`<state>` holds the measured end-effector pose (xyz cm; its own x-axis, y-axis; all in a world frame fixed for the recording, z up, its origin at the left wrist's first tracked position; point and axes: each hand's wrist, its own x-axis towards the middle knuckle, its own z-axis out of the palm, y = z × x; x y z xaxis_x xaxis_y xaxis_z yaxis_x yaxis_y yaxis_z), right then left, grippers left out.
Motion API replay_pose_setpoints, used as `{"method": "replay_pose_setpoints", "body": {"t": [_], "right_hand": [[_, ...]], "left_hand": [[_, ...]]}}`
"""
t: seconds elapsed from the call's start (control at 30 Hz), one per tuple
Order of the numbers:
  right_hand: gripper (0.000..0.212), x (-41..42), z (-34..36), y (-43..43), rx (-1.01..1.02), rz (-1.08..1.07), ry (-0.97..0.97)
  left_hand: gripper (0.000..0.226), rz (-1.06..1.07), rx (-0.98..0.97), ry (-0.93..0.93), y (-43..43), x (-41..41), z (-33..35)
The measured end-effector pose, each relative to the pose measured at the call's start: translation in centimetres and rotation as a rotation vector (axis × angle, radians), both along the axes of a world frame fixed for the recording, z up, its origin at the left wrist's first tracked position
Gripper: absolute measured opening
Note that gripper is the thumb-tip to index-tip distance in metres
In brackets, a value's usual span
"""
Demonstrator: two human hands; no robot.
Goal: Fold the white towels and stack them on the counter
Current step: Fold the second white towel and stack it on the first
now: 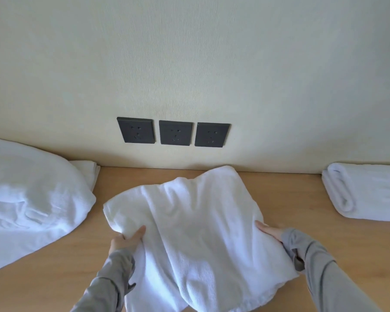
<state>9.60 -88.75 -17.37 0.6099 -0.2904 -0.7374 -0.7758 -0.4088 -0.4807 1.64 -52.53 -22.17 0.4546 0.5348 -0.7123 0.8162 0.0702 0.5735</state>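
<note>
Far left, a loose heap of towels (32,199) sprawls on the counter (302,210). The left hand (126,240) pinches the near-left edge of the middle towel (189,221), thumb on top. That towel lies rumpled mid-counter, its far corner up by the wall (189,52) below 3 dark sockets (175,132). The right hand (268,230) grips its right edge, fingers buried in cloth. Far right, 1 folded towel (369,192) sits near the wall.

No writing, label, brand, number or sign can be read anywhere: the three dark wall sockets (175,135) show only their pin slots, and the white towel (196,221) and the wooden bench (286,199) bear no legible mark.
</note>
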Motion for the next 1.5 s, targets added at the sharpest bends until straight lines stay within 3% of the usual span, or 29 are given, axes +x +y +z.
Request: {"method": "replay_pose_setpoints", "body": {"t": [0.1, 0.23, 0.4, 0.47, 0.53, 0.6, 0.7, 0.8, 0.9, 1.0, 1.07, 1.2, 1.4, 1.5], "right_hand": [[0.067, -0.5, 1.1, 1.0, -0.010, 0.104, 0.009], [0.045, -1.8, 4.2, 0.8, -0.120, 0.056, -0.276], [0.036, -6.5, 7.7, -0.5, -0.878, 0.220, -0.619], [0.044, -7.9, 6.7, -0.5, -0.963, 0.369, -0.468], [0.044, -8.3, 4.0, -1.2, -0.877, 0.510, -0.267], [0.044, -8.5, 0.8, -2.0, -0.667, 0.526, -0.170], [0.043, -8.7, -2.3, -4.0, -0.447, 0.369, -0.212], [0.048, -7.3, -3.3, -7.9, -0.457, 0.183, -0.319], [0.073, -4.9, -4.4, -12.2, -0.523, 0.098, -0.228], [0.100, -3.1, -5.6, -15.1, -0.454, -0.013, -0.097], [0.108, -2.4, -6.5, -15.8, -0.392, -0.047, -0.133], [0.095, -1.6, -8.3, -14.7, -0.247, -0.129, -0.364], [0.055, -2.0, -7.3, -17.0, -0.306, -0.029, -0.451], [0.054, -2.3, -5.5, -21.2, -0.356, -0.054, -0.406]], "left_hand": [[0.051, -0.097, 0.076, -0.093, 0.2, 0.5, 1.2], [0.032, -0.199, 0.193, -0.256, 0.6, 1.7, 3.8], [0.026, -0.354, 0.206, -0.334, -0.3, 2.9, 5.5], [0.037, -0.369, 0.237, -0.302, -0.5, 3.2, 5.5], [0.045, -0.390, 0.287, -0.246, -0.3, 3.4, 5.1], [0.046, -0.402, 0.322, -0.191, 0.1, 3.5, 4.4], [0.049, -0.373, 0.344, -0.118, 0.8, 2.8, 3.1], [0.064, -0.336, 0.376, -0.026, 1.1, 2.1, 1.8], [0.077, -0.266, 0.378, 0.031, 0.8, 1.1, 0.6], [0.079, -0.193, 0.407, 0.022, -0.4, 0.0, -0.5], [0.076, -0.183, 0.437, 0.020, -1.5, -0.4, -1.0], [0.070, -0.202, 0.497, 0.000, -3.1, -0.7, -1.4], [0.058, -0.178, 0.582, 0.025, -2.9, -1.3, -1.3], [0.056, -0.206, 0.628, 0.020, -1.8, -2.0, -1.2]]}}
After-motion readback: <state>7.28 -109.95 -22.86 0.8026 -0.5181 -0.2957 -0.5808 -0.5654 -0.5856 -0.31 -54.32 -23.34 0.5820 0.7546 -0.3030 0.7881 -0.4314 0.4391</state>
